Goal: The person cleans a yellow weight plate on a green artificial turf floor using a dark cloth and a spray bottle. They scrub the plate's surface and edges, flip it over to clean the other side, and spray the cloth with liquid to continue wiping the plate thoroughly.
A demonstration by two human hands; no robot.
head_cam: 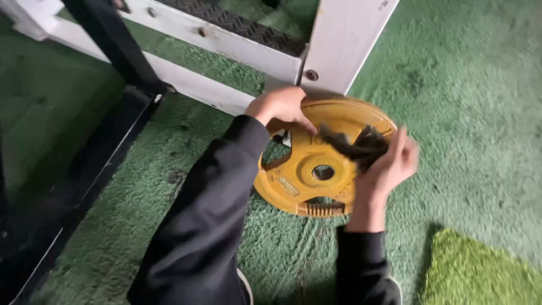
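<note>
Nearest, the right hand is closed on a dark rag pressed to the yellow plate, which leans on green turf. Farther up, the left hand grips the plate's top rim, against the white frame.

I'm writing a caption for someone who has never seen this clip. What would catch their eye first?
A yellow weight plate lies on green turf in the middle, beside a white metal frame. The left hand grips the plate's far rim, while the right hand presses a dark rag on its face. Black sleeves fill the foreground.
</note>
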